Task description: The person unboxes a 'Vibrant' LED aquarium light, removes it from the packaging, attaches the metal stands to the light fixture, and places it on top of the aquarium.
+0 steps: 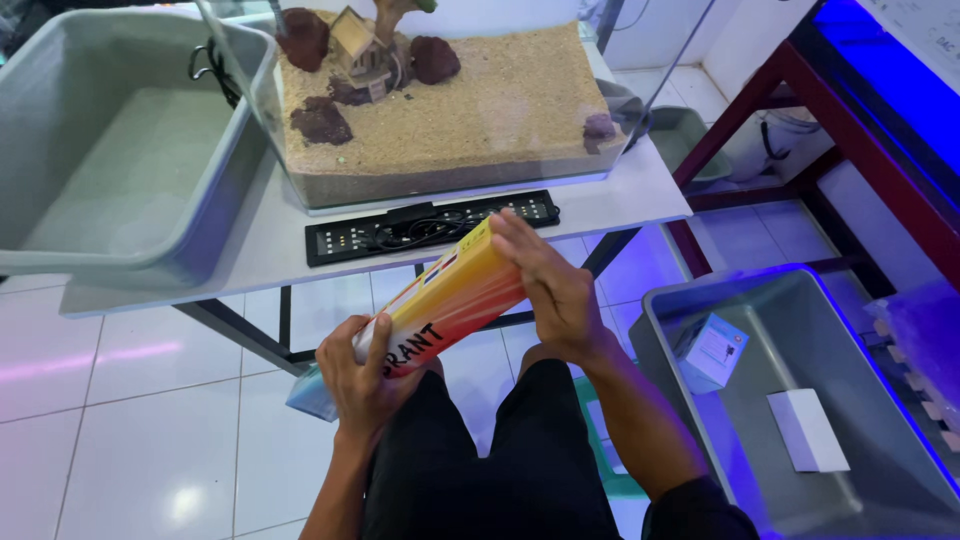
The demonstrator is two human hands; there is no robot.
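A long orange-and-yellow cardboard box [450, 300] lies slanted between the two hands, near the viewer and in front of the white counter [640, 190]. The left hand [365, 375] is at its near left end, the right hand [550, 285] at its far right end. On the counter, a black flat lamp bar [350, 235] lies before a clear glass tank [440, 100]; a grey plastic tub [110, 150] sits left. Another grey plastic tub [800, 400] stands on the floor, right, with two small boxes in it.
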